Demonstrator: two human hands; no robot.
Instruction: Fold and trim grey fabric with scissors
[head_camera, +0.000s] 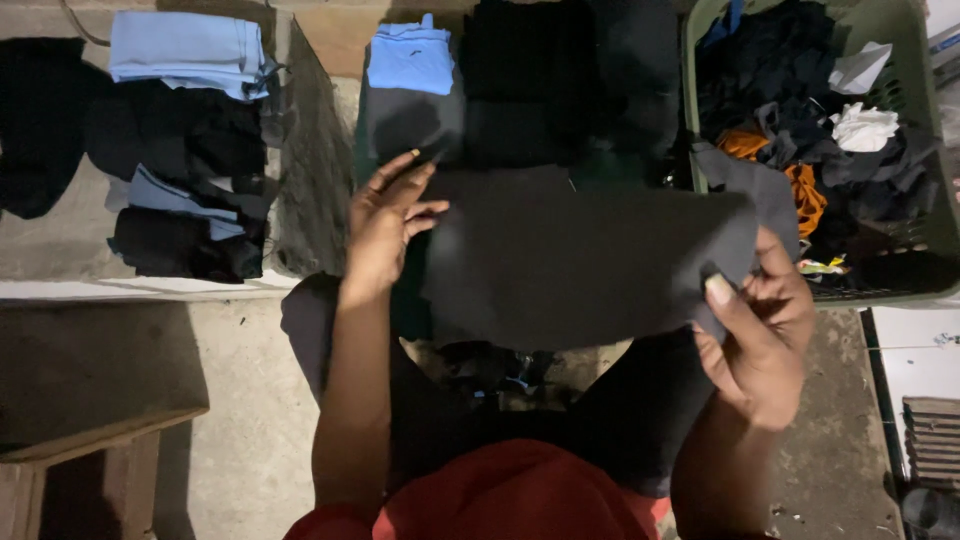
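Dark cloth: a wide dark grey piece, held spread out flat between both hands, just in front of the laundry basket and over the person's lap.
Left hand: at the cloth's far-from-basket edge, fingers stretched out and loosely spread, resting against that edge; whether any finger pinches the cloth cannot be told.
Right hand: at the cloth's corner nearest the basket, closed on it, thumb pressed on top and fingers curled beneath.
Laundry basket: green plastic, beside the right hand, filled with jumbled dark, orange and white clothes.
Folded stack: dark garments with a light blue top on them, just beyond the cloth, beside the basket.
Clothes pile: dark and pale blue items on a concrete ledge, well apart from the basket, past the left hand.
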